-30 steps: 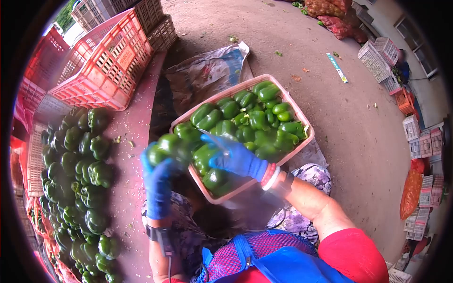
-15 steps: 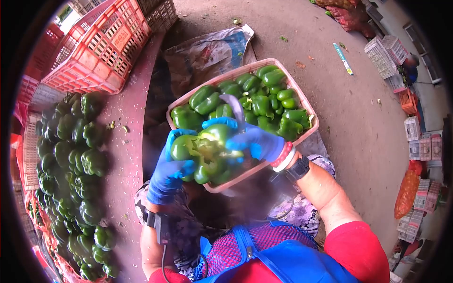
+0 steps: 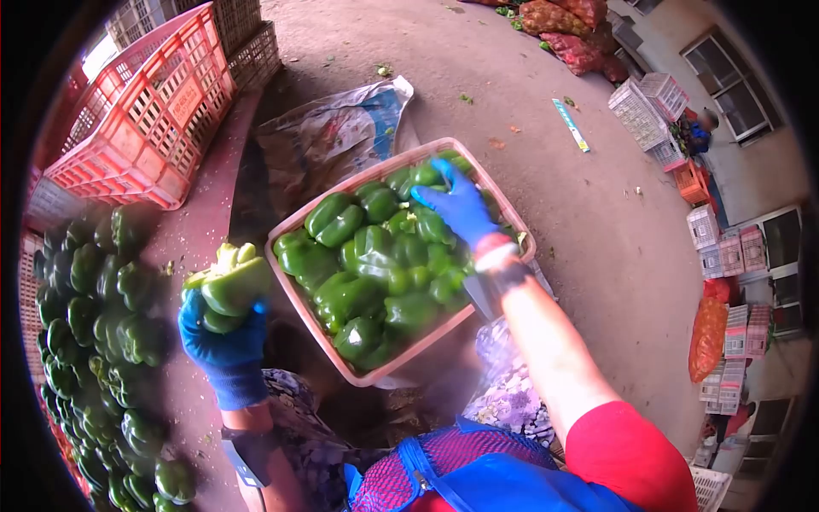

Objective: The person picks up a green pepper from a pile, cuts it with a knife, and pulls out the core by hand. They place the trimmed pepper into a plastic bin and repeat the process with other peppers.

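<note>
My left hand (image 3: 223, 341), in a blue glove, is closed around a green bell pepper (image 3: 237, 286) to the left of the crate. Pale cut flesh shows on the pepper's top. A pink plastic crate (image 3: 395, 373) full of green bell peppers (image 3: 337, 220) stands in front of my knees. Over its far right part reaches my right hand (image 3: 465, 205), also gloved in blue, with thumb and fingers spread at the peppers there. Its palm side is hidden, and no knife shows in it.
A long heap of green bell peppers (image 3: 107, 341) lies at the left. Behind it stands a large pink crate (image 3: 175, 128). A printed sack (image 3: 333, 136) lies beyond the pepper crate. Filled net sacks (image 3: 567, 38) and stacked crates (image 3: 636, 111) are farther off at right.
My hands have parted: the left carried the cut pepper left, out of the crate area, while the right moved over the crate's far side. The curved blade seen by my right hand no longer shows.
</note>
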The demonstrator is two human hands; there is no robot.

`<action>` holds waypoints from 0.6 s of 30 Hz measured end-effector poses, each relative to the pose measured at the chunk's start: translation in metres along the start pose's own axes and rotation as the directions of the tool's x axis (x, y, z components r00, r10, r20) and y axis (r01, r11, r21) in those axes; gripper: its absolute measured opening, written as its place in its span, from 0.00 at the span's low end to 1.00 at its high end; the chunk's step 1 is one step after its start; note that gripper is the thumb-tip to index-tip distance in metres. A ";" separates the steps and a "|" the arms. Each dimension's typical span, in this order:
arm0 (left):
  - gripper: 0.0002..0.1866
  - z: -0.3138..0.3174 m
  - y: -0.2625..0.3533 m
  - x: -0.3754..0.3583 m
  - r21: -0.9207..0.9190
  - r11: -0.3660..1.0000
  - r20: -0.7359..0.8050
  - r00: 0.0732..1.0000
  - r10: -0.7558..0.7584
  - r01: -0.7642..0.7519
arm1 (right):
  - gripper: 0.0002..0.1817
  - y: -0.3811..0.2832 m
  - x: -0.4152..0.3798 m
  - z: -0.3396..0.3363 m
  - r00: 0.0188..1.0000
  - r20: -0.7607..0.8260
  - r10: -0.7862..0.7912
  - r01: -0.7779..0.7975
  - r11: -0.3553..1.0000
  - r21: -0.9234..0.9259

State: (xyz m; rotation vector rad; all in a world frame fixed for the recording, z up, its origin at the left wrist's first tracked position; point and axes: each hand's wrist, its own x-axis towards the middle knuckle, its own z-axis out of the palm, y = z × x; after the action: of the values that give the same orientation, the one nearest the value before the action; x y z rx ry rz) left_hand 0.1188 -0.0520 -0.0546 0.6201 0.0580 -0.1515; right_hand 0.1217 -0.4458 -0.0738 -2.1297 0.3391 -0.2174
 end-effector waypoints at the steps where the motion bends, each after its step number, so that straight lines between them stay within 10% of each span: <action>1: 0.20 -0.003 -0.007 -0.002 0.132 0.991 -0.080 0.996 0.048 -0.037 | 0.28 0.067 0.018 0.014 0.993 -0.069 -0.092 0.059 0.925 -0.374; 2: 0.20 -0.004 -0.011 -0.003 0.289 0.955 -0.082 0.991 0.102 -0.075 | 0.28 0.103 0.030 0.022 0.974 -0.099 -0.205 0.080 0.715 -0.695; 4: 0.22 0.001 -0.016 -0.008 0.594 0.791 -0.012 0.982 0.189 -0.145 | 0.26 0.095 0.034 0.030 0.990 -0.132 -0.058 -0.030 0.816 -0.577; 6: 0.26 0.009 -0.005 -0.009 0.013 0.977 0.014 0.977 -0.213 0.213 | 0.21 0.108 0.043 0.038 0.991 -0.129 0.030 -0.089 0.870 -0.486; 14: 0.31 0.007 -0.036 0.004 0.031 0.985 0.186 0.967 -0.175 0.172 | 0.17 0.122 0.053 -0.003 0.986 0.124 0.112 -0.039 0.878 -0.476; 18: 0.28 0.026 -0.042 0.005 0.066 0.947 0.219 0.921 -0.322 0.316 | 0.21 -0.017 0.019 -0.012 0.920 0.255 0.299 -0.258 0.949 -0.183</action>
State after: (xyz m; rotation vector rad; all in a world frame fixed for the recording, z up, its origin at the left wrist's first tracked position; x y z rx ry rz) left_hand 0.1177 -0.1014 -0.0578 0.6158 -0.0655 -0.5404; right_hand 0.1393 -0.4525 -0.0528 -2.1876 0.4977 0.2818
